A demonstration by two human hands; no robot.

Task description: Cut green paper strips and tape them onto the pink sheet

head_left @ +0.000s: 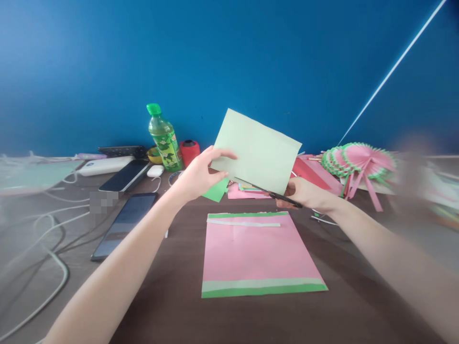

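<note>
The left hand [199, 173] grasps a pale green rectangular paper sheet [258, 147] at its left edge; the right hand [300, 190] clasps black scissors [283, 198] along its lower edge, above the brown desk [172, 291], beyond a green-banded pink paper [260, 253].

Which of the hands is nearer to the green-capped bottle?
Left. The left hand is just right of the bottle; the right hand is farther right, holding scissors.

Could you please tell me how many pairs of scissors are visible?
1: the black scissors are in the right hand, at the lower edge of the pale green sheet. Others could be hidden.
</note>
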